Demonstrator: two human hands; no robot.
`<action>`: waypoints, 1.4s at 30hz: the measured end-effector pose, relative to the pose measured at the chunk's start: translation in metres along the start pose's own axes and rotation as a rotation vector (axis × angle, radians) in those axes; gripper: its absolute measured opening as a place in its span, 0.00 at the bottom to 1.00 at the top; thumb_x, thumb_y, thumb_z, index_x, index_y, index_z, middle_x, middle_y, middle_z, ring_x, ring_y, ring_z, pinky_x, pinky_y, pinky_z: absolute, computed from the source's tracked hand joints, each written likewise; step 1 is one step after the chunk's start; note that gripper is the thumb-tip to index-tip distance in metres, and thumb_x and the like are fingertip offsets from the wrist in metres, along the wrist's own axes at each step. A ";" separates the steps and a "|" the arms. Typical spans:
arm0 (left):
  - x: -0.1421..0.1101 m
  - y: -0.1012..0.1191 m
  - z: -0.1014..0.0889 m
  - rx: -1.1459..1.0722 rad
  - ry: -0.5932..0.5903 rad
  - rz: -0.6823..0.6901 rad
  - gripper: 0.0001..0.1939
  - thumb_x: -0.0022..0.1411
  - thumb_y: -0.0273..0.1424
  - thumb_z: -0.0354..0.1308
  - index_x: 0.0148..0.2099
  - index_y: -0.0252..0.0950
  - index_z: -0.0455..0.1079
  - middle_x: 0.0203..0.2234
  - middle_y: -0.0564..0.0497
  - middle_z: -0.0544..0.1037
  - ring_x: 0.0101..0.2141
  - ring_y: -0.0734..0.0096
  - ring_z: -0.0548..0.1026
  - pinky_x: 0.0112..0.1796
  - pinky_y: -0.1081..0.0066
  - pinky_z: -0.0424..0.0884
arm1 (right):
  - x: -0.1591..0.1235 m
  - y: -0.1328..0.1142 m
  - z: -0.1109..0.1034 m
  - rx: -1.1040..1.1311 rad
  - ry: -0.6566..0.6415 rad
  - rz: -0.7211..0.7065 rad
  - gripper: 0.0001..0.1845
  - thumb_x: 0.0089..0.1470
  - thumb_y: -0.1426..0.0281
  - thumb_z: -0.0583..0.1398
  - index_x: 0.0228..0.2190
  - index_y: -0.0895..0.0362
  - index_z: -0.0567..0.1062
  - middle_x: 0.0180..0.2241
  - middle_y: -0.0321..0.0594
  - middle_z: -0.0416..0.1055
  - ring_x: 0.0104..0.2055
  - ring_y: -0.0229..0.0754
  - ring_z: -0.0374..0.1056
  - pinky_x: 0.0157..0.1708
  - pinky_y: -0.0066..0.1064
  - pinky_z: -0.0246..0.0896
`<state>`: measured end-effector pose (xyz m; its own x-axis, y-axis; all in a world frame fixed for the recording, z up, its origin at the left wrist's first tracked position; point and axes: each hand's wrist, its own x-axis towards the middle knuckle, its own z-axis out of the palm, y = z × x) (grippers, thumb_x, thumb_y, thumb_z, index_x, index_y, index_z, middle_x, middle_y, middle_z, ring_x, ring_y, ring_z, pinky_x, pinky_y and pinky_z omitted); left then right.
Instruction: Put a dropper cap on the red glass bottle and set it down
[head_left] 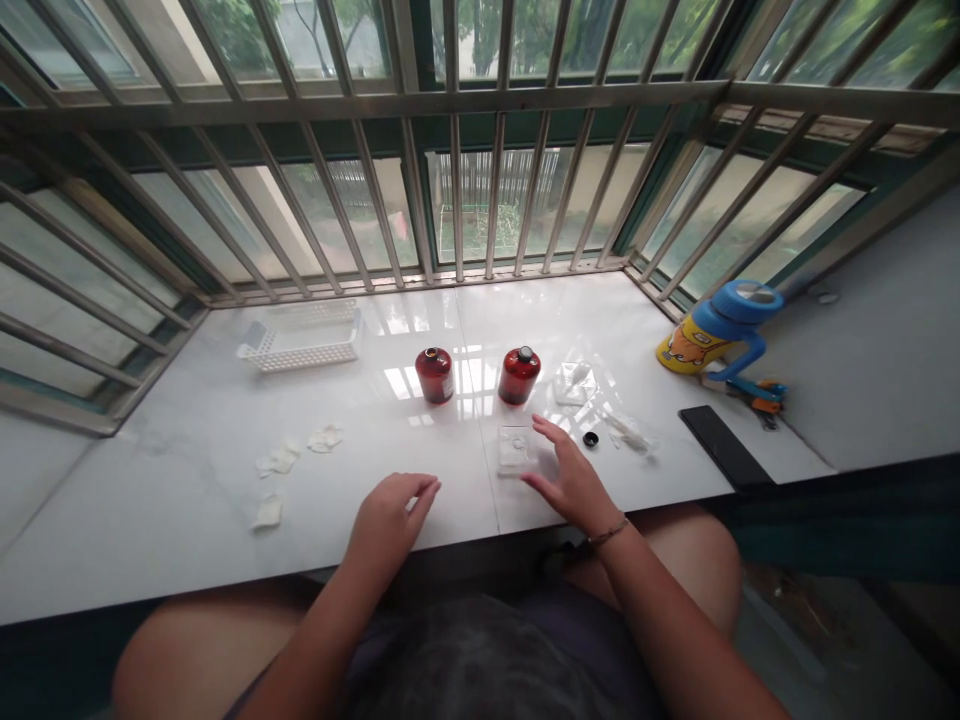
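Presently I report my left hand open and empty on the white counter, and my right hand open, its fingertips just beside the clear square case lying flat near the counter's front, ungrasped.

small square clear plastic box, lying flat, on glossy white tile

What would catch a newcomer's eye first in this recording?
Two red glass bottles stand side by side mid-counter on the white tile counter, below a barred window. The right hand is beside a clear square plastic packet in front of them. A yellow tumbler with a blue lid stands at far right.
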<state>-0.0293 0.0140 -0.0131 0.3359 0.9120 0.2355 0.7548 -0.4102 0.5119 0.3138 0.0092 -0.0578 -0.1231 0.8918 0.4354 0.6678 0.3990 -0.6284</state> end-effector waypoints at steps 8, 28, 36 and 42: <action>0.036 0.046 0.030 -0.179 -0.034 0.151 0.19 0.77 0.41 0.59 0.63 0.38 0.73 0.58 0.41 0.81 0.58 0.54 0.79 0.61 0.54 0.78 | -0.020 0.051 -0.032 -0.520 0.279 0.238 0.20 0.67 0.60 0.63 0.56 0.57 0.74 0.56 0.57 0.74 0.59 0.64 0.69 0.61 0.63 0.66; 0.171 -0.007 0.021 -0.297 0.314 -0.343 0.57 0.56 0.45 0.79 0.77 0.39 0.51 0.74 0.34 0.60 0.74 0.40 0.59 0.72 0.46 0.60 | -0.012 0.002 -0.041 -0.240 0.280 0.406 0.18 0.61 0.60 0.63 0.50 0.54 0.78 0.44 0.44 0.78 0.42 0.49 0.76 0.47 0.43 0.75; 0.177 -0.019 0.024 -0.375 0.181 -0.371 0.40 0.53 0.42 0.80 0.64 0.43 0.68 0.57 0.43 0.80 0.56 0.50 0.79 0.59 0.53 0.75 | -0.013 -0.053 -0.049 -0.065 0.203 0.289 0.12 0.64 0.64 0.64 0.49 0.52 0.76 0.45 0.44 0.74 0.42 0.47 0.74 0.46 0.44 0.76; 0.116 0.007 0.012 -0.430 0.156 -0.233 0.37 0.54 0.42 0.79 0.63 0.44 0.69 0.55 0.47 0.80 0.54 0.53 0.80 0.58 0.55 0.77 | -0.006 -0.088 -0.043 0.041 0.142 0.187 0.14 0.65 0.71 0.63 0.51 0.50 0.76 0.49 0.43 0.73 0.40 0.44 0.73 0.45 0.40 0.76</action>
<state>0.0218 0.1166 0.0076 0.0735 0.9811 0.1787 0.4885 -0.1917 0.8512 0.2873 -0.0405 0.0233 0.1063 0.9132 0.3934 0.6382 0.2407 -0.7312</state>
